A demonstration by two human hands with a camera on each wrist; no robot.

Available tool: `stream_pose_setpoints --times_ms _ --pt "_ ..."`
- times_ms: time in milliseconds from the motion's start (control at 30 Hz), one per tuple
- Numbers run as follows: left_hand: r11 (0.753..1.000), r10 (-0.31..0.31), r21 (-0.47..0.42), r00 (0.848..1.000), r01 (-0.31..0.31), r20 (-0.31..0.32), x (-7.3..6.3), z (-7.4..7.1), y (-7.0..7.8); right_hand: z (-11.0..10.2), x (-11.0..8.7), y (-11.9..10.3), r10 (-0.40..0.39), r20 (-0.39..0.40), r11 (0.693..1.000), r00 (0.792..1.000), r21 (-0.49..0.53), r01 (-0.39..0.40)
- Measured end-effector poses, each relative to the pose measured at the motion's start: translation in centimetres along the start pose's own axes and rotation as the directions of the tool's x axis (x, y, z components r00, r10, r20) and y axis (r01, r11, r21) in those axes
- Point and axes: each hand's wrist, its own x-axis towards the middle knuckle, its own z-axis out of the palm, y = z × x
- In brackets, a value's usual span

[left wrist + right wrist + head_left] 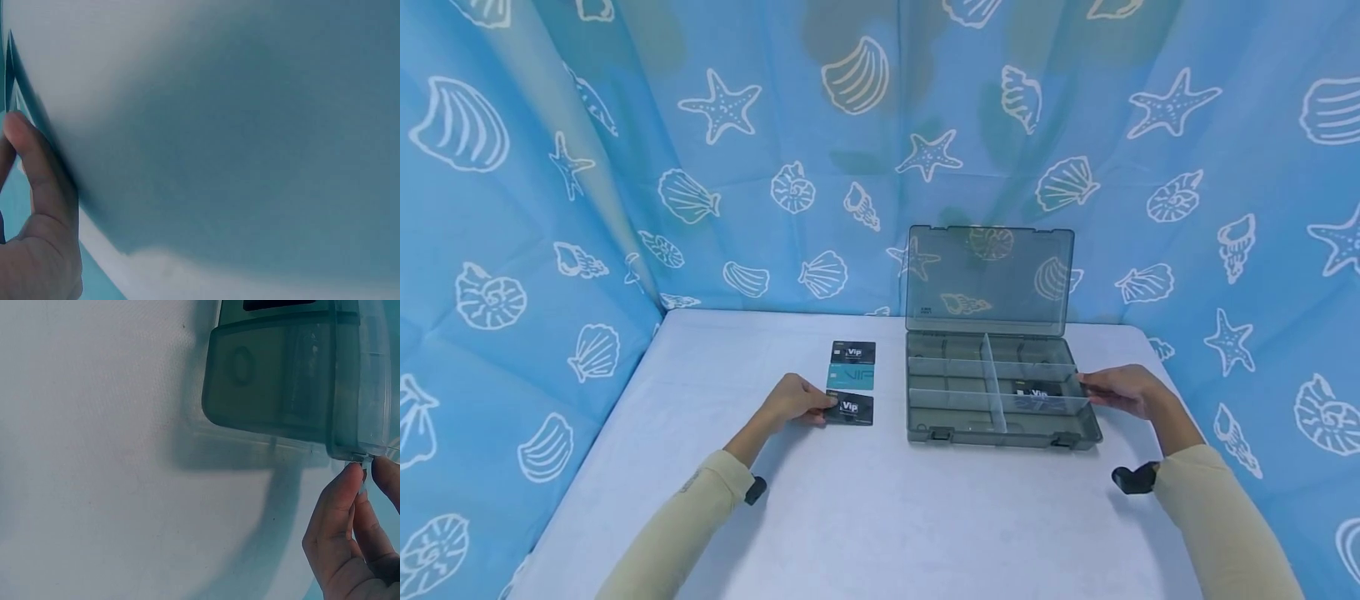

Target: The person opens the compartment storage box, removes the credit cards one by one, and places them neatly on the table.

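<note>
My left hand point(793, 400) pinches the left edge of the nearest black "Vip" card point(850, 408). In the left wrist view the fingers point(40, 169) meet at a thin edge. Beyond that card lie a teal VIP card point(852, 377) and another black Vip card point(853, 352), in a column. A translucent grey compartment box point(955, 421) stands to the right, its lid point(988, 279) raised. One more black Vip card point(1037, 392) is inside, in the right middle compartment. At the box's right edge my right hand point(1123, 390) pinches the rim, as the right wrist view shows.
A white-covered table point(865, 508) carries everything. Blue curtains point(820, 167) with shell and starfish prints enclose its back and sides. Clear dividers point(992, 383) split the box into several compartments. Black wrist mounts point(1135, 479) sit below both hands.
</note>
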Motion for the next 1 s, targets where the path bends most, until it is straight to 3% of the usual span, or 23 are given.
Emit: stream_pose_setpoints --times_ms 433,667,833,1000 --pt "0.986 -0.077 0.146 0.997 0.079 -0.018 1.8 0.0 0.9 -0.2 0.2 0.1 0.001 -0.003 1.000 1.000 -0.005 -0.001" --pt "0.936 -0.059 0.346 0.998 0.061 -0.016 2.3 -0.4 1.8 0.0 0.5 0.3 0.010 -0.013 1.000 1.000 -0.007 -0.010" --pt "0.946 -0.088 0.314 0.996 0.084 0.001 2.2 -0.5 2.2 0.0 0.6 0.4 0.018 -0.021 1.000 1.000 -0.006 -0.018" --pt "0.943 -0.077 0.321 0.997 0.082 -0.028 1.9 -0.1 2.2 -0.2 0.4 0.2 0.019 -0.031 1.000 0.999 -0.020 -0.020"
